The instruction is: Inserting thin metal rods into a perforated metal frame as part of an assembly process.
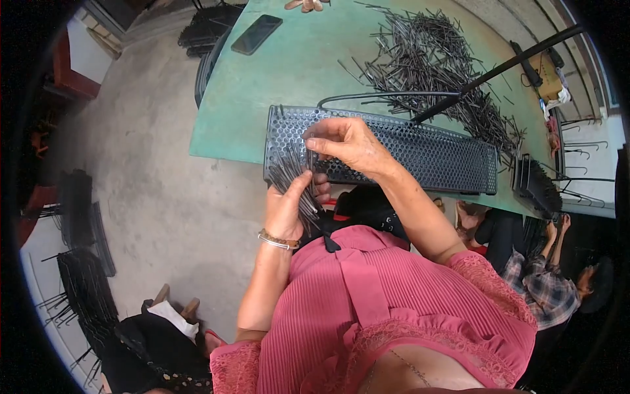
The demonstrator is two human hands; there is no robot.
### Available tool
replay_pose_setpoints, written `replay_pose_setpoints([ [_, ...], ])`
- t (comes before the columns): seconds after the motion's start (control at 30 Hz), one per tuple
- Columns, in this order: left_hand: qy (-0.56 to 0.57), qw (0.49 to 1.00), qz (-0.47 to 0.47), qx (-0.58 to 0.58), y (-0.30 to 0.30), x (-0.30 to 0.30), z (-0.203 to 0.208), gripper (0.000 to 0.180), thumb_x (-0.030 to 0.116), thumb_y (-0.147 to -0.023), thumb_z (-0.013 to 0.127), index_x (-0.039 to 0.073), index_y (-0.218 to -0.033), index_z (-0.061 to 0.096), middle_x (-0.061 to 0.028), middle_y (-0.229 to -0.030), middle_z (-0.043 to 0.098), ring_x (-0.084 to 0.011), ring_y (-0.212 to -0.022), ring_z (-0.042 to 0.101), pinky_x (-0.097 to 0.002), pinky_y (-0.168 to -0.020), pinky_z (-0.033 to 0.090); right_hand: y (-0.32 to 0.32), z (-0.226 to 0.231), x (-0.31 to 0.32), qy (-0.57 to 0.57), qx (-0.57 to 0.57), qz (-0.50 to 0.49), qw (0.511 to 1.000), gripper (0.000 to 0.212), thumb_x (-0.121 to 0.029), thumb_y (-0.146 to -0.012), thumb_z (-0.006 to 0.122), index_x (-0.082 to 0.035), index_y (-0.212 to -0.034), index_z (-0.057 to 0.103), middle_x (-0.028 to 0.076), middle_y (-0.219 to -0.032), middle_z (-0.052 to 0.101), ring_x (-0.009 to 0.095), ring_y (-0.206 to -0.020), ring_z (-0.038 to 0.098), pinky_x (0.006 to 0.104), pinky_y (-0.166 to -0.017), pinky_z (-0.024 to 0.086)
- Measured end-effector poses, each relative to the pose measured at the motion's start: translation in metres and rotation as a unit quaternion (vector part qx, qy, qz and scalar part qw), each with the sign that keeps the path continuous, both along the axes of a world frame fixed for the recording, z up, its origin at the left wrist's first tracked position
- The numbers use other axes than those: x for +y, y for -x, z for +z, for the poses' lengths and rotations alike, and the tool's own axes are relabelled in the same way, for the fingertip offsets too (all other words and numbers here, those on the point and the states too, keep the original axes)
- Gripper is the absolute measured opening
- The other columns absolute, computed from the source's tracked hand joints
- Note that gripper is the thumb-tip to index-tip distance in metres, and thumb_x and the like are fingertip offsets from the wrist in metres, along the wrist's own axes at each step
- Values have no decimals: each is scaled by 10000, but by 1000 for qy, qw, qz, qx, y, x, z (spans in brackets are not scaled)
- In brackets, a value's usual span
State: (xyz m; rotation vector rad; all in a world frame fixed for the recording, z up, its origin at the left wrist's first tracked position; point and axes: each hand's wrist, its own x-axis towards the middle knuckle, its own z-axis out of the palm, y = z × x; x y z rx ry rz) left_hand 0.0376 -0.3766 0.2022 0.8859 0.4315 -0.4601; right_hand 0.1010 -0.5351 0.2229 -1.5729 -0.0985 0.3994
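My left hand (pixel 286 211) is closed round a loose bundle of thin dark rods (pixel 287 172), which fan out over the left end of a black perforated metal rack (pixel 420 154). Just above the bundle, my right hand (pixel 351 146) has thumb and fingers pinched on what looks like the top of a single thin rod, partly hidden by the fingers. The rack is long, full of round holes, and lies along the near edge of the green table (pixel 295 75). Short rod ends stick up at its far left corner.
A large loose pile of similar rods (pixel 426 56) covers the table's far right. A black bar (pixel 499 69) slants over it. A phone (pixel 257 34) lies at the far left. Another person (pixel 548 282) works at the right, beside a stack of black racks (pixel 535 187).
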Motion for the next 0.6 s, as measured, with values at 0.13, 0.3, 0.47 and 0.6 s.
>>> replay_pose_setpoints([
  [0.13, -28, 999, 0, -29, 1, -3, 1, 186, 106, -852, 564, -41, -965, 571, -156, -873, 646, -231, -723, 652, -317, -597, 554, -1, -4, -3, -20, 10, 4, 1000, 220, -149, -795, 666, 16, -937, 635, 20, -818, 624, 74, -725, 546, 221, -656, 456],
  [0.3, -10, 1000, 24, -7, 0, -2, 5, 236, 141, -839, 576, -22, -1008, 553, -154, -894, 640, -215, -733, 640, -318, -599, 556, -15, 3, -7, -62, -49, -55, 995, 185, -99, -811, 639, 22, -949, 609, 45, -838, 636, 95, -765, 582, 237, -695, 475],
  [0.47, 62, 994, -78, 49, 3, 7, -4, 271, 173, -831, 583, -19, -1022, 562, -94, -838, 630, -154, -662, 599, -293, -577, 521, -48, 3, 6, -10, -200, -176, 964, 164, -88, -814, 615, 40, -915, 606, 52, -795, 639, 94, -732, 584, 230, -655, 466],
  [0.6, 71, 992, -84, 65, 8, 8, -12, 265, 173, -828, 580, -20, -1009, 555, -87, -789, 603, -153, -618, 576, -299, -557, 510, -58, -8, 16, 126, -287, -183, 932, 160, -111, -810, 628, 15, -907, 614, 46, -802, 644, 89, -732, 597, 235, -669, 470],
])
